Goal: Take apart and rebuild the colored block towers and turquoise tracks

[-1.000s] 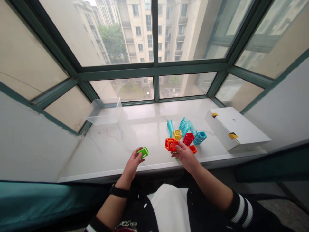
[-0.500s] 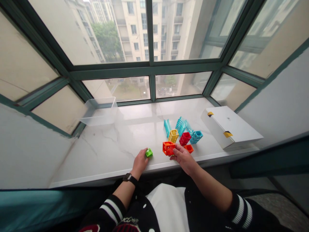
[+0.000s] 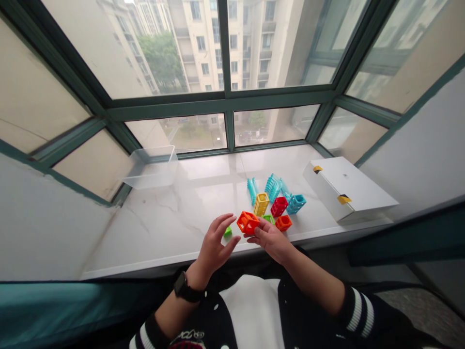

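Between the fingers of my right hand [image 3: 271, 238] is an orange hollow toy block [image 3: 247, 223], raised above the sill and tilted. My left hand [image 3: 218, 242] is open beside it, thumb and fingers apart and touching nothing. Behind that hand a small green block [image 3: 227, 232] rests on the sill, partly hidden by the fingers. Just past my right hand stand another green block [image 3: 269, 219], an orange-red block [image 3: 284, 223], a red block [image 3: 279, 207] and a yellow block [image 3: 261, 204].
A blue block [image 3: 296, 204] and several ribbed blue track-like pieces [image 3: 273, 187] lie farther back. On the white marbled sill [image 3: 163, 228], a clear plastic bin [image 3: 150, 169] is at left and a white box [image 3: 350, 186] with yellow-black tabs at right. Windows enclose the far side.
My left hand has let go of the small green block and risen, opening toward the orange block. My right hand has shifted the orange block slightly left and turned it.
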The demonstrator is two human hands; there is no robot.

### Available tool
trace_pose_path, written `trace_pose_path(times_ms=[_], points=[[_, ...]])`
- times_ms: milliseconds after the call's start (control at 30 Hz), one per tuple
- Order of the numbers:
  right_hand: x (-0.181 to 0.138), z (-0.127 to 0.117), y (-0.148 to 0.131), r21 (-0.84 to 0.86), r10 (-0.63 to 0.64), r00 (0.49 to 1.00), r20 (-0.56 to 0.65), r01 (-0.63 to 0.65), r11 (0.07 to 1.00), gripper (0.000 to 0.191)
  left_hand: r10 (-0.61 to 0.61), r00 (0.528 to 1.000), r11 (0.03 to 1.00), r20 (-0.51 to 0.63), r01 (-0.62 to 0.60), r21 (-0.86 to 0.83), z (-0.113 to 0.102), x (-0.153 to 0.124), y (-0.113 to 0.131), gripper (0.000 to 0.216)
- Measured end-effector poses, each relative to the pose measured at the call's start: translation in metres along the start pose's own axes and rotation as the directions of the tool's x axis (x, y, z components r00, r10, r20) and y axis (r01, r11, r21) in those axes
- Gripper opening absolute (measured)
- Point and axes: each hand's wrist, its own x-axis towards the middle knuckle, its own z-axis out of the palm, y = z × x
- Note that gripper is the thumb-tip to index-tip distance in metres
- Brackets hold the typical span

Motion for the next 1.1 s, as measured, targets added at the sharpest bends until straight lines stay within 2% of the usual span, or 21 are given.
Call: trace_pose_path(times_ms=[133, 233, 400, 533, 633, 700, 800, 933, 1100], points=[[-0.003, 0.009, -0.002, 0.021, -0.008, 0.999, 0.049, 0.007, 1.0, 0.053, 0.029, 0.999, 0.999, -0.018, -0.029, 0.017, 0.003, 0.003, 0.026, 0.056], [-0.007, 0.016, -0.003, 0.016, 0.012, 0.996, 0.087, -0.014, 1.0, 0.052, 0.027, 0.999, 0.999, -0.03, -0.026, 0.043, 0.007, 0.003, 0.029, 0.055], [-0.009, 0.02, -0.001, -0.045, 0.011, 0.994, 0.106, -0.007, 0.999, 0.048, -0.062, 0.998, 0.996, -0.033, 0.064, 0.056, 0.008, 0.002, 0.028, 0.046], [-0.007, 0.015, -0.001, -0.151, -0.007, 0.992, 0.123, 0.026, 0.988, 0.049, -0.134, 0.99, 0.99, -0.045, 0.131, -0.048, 0.005, 0.003, 0.03, 0.041], [-0.006, 0.01, -0.004, -0.214, -0.072, 0.994, 0.085, 0.089, 0.973, 0.054, -0.229, 0.972, 0.959, -0.047, 0.217, -0.182, 0.002, 0.004, 0.032, 0.036], [-0.007, 0.007, -0.007, -0.261, -0.136, 0.988, 0.068, 0.149, 0.954, 0.059, -0.292, 0.956, 0.922, -0.024, 0.275, -0.272, 0.002, 0.004, 0.032, 0.035], [-0.009, 0.004, -0.011, -0.369, -0.2, 0.972, 0.122, 0.231, 0.9, 0.062, -0.331, 0.943, 0.879, 0.04, 0.323, -0.349, 0.002, 0.004, 0.033, 0.036], [-0.009, 0.003, -0.015, -0.495, -0.264, 0.947, 0.182, 0.32, 0.807, 0.053, -0.312, 0.946, 0.88, 0.089, 0.323, -0.349, 0.001, 0.004, 0.037, 0.035], [-0.008, 0.002, -0.015, -0.552, -0.28, 0.945, 0.169, 0.326, 0.767, 0.046, -0.297, 0.949, 0.893, 0.11, 0.317, -0.319, 0.002, 0.004, 0.038, 0.034]])
